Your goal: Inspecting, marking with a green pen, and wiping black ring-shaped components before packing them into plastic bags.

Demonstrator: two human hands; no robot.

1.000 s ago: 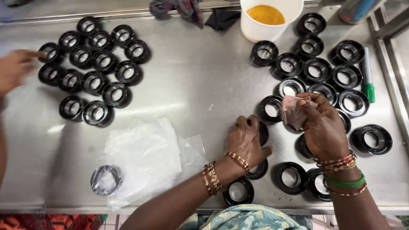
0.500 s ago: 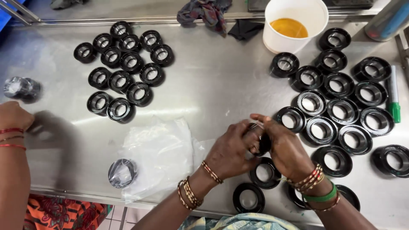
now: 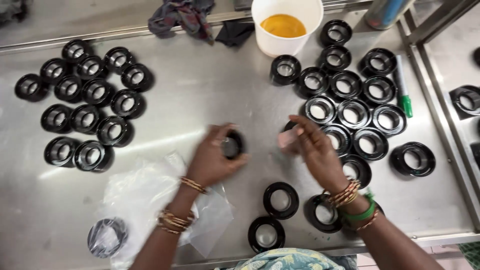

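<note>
My left hand [image 3: 215,157] is curled around a black ring [image 3: 232,145], fingers clamped on its rim, holding it just above the steel surface [image 3: 200,90]. My right hand [image 3: 312,150] sits a little way off to the right, the two hands apart, and it pinches a small pinkish pad [image 3: 289,140] between thumb and fingers; the blur keeps me from telling just what the pad is. Right beside that hand lies the big cluster of black rings [image 3: 350,100], some touching each other, and three more rings [image 3: 281,200] lie near my right wrist. Over on the far left, well apart, sits a second group of rings [image 3: 85,107]. Under my left forearm lies a clear plastic bag [image 3: 145,200], with one wrapped ring [image 3: 106,237] at its lower corner. At the top stands a white tub of yellow paste [image 3: 285,27], a crumpled cloth [image 3: 182,17] near it, and a green marker [image 3: 404,92] by the right-hand rings.
</note>
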